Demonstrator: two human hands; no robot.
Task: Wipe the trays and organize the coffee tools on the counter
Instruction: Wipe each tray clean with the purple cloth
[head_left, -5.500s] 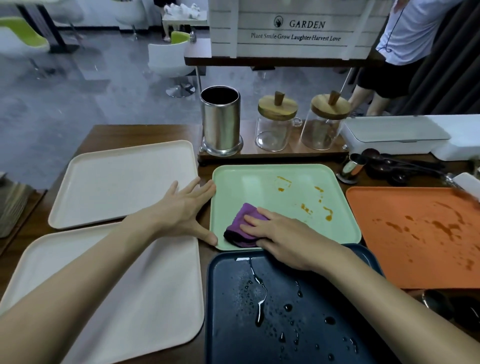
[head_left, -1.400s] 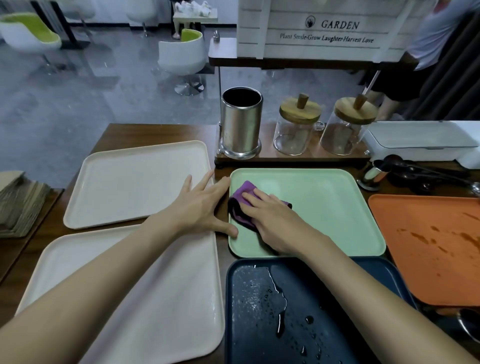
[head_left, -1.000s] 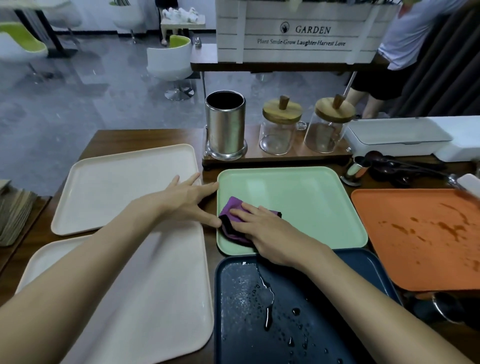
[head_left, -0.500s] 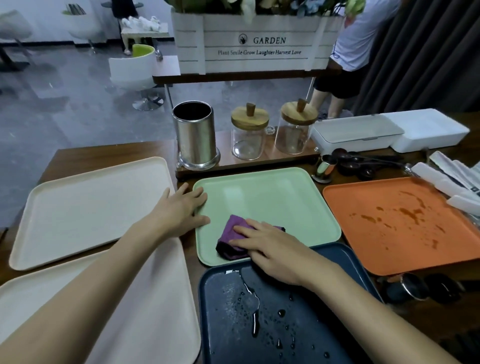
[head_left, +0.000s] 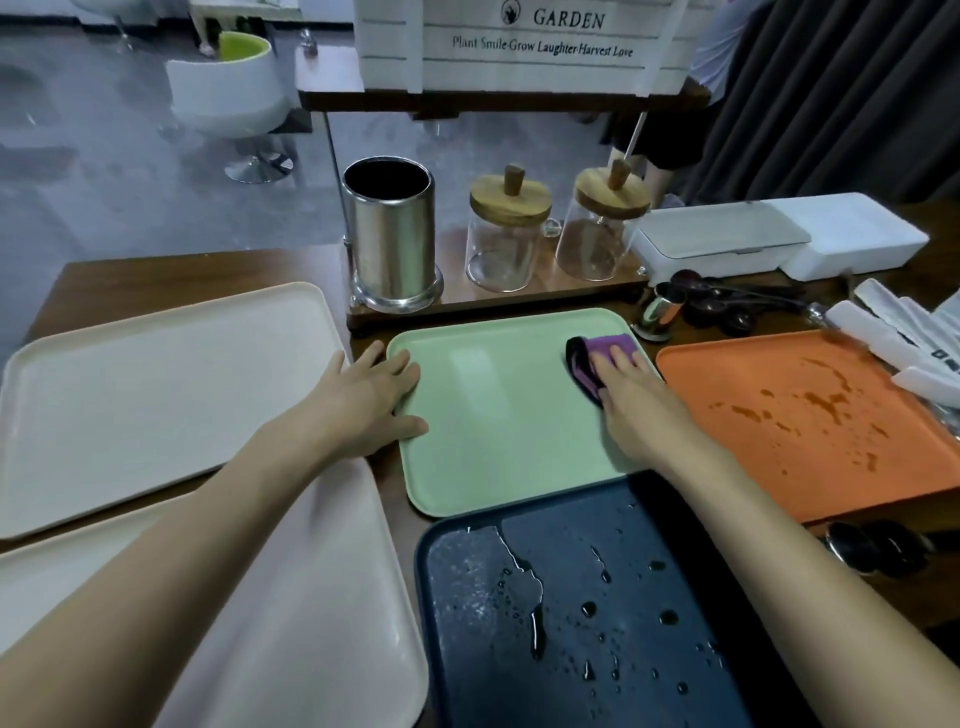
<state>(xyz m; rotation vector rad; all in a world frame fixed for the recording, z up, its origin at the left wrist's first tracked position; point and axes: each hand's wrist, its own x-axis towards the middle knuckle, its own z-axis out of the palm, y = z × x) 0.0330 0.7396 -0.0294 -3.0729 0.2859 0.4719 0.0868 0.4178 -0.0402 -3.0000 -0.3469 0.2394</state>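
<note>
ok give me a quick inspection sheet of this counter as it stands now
surface: wooden counter, mostly covered by trays
job's things: green tray looks clean, purple cloth at its far right corner; orange tray stained; dark blue tray wet; two cream trays look clean; dark scoops lie behind the orange tray
clutter: steel canister and two lidded glass jars on a wooden stand; white boxes
hands: left hand rests flat on the green tray's left edge; right hand presses the cloth, fingers straight
cables: nothing seen
surroundings: white chair, dark curtain, a person standing beyond the counter
</note>
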